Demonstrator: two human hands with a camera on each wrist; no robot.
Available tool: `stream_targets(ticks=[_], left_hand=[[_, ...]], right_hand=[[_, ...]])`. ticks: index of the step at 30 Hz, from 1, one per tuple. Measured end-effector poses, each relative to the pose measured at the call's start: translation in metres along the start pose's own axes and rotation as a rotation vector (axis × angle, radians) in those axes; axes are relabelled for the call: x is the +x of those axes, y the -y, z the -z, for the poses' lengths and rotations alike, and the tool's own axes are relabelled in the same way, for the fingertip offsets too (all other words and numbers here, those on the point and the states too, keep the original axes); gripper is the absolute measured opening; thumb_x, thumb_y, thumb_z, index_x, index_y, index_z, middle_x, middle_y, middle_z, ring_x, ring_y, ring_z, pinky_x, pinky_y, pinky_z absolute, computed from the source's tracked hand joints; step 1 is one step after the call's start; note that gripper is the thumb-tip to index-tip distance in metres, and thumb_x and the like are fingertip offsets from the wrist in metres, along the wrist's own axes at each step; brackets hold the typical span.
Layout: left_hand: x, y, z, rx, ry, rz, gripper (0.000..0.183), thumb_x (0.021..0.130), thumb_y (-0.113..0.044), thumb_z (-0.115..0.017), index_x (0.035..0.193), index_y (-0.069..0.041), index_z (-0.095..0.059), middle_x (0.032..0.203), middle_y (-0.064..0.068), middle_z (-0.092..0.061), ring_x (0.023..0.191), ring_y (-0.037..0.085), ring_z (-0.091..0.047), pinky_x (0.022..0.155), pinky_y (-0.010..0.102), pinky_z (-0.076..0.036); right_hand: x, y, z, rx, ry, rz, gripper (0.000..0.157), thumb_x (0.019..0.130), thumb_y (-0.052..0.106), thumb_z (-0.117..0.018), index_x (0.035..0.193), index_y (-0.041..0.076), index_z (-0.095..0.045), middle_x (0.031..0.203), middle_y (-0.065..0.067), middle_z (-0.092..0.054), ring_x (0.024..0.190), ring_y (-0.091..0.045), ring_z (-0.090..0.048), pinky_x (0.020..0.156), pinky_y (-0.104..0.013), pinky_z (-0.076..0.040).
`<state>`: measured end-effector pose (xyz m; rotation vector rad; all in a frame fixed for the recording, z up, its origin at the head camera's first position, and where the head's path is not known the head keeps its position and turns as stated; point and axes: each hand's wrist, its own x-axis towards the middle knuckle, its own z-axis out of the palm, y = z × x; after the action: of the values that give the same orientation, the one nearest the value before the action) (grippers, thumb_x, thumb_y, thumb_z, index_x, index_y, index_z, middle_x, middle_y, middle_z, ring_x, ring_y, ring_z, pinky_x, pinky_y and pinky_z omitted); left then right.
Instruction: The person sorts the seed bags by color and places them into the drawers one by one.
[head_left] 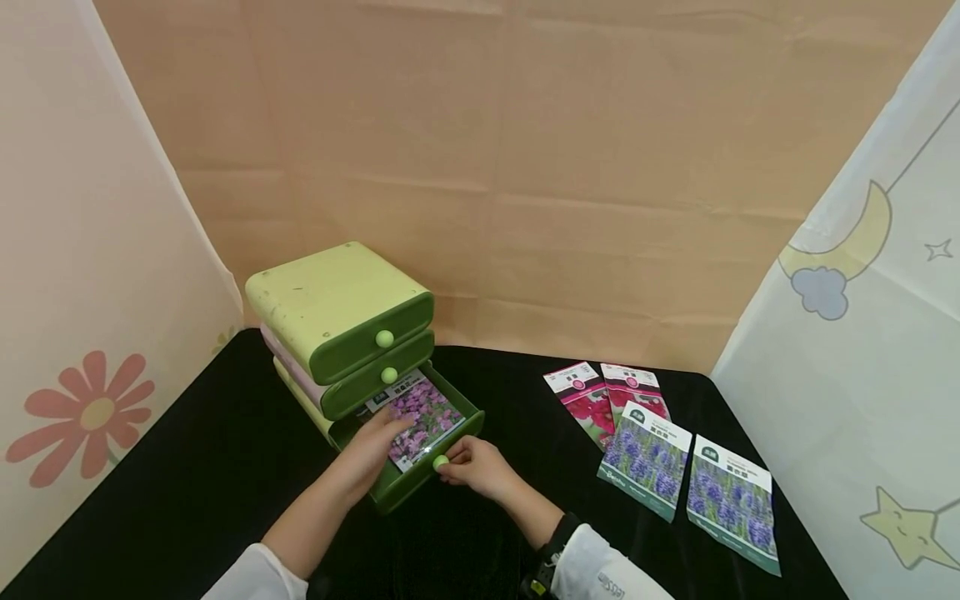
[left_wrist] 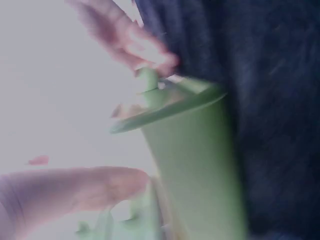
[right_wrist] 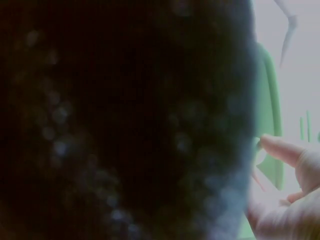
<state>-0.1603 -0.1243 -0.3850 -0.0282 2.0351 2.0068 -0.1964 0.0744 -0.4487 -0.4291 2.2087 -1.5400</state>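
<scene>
On the left stands a small drawer unit with a yellow-green top and dark green fronts. Its bottom drawer is pulled out, and a seed packet with pink-purple flowers lies inside. My left hand reaches over the drawer's near side, fingers extended at the packet and their tips partly hidden. At the drawer front, my right hand pinches the round light green knob between thumb and fingers. The left wrist view is blurred but shows the right hand at the knob.
To the right on the black cloth lie two seed packets with red flowers, overlapping, and two with blue-purple flowers. The middle and top drawers are shut. Patterned white panels flank both sides, with a tan backdrop behind.
</scene>
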Motion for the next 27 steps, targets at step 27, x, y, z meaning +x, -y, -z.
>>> stream_targets(ticks=[27], left_hand=[[0.016,-0.142,0.071,1.018,-0.226,-0.608,0.071,0.103,-0.033,-0.045,0.155,-0.002,-0.01,0.162,0.018,-0.005,0.15,0.033,0.007,0.12,0.055,0.003]], right_hand=[[0.001,-0.001,-0.003,-0.061,-0.025,0.021,0.024,0.085,0.009,-0.072,0.1,-0.004,-0.058,0.089,-0.011,-0.068,0.077,-0.019,-0.069,0.069,-0.03,-0.059]])
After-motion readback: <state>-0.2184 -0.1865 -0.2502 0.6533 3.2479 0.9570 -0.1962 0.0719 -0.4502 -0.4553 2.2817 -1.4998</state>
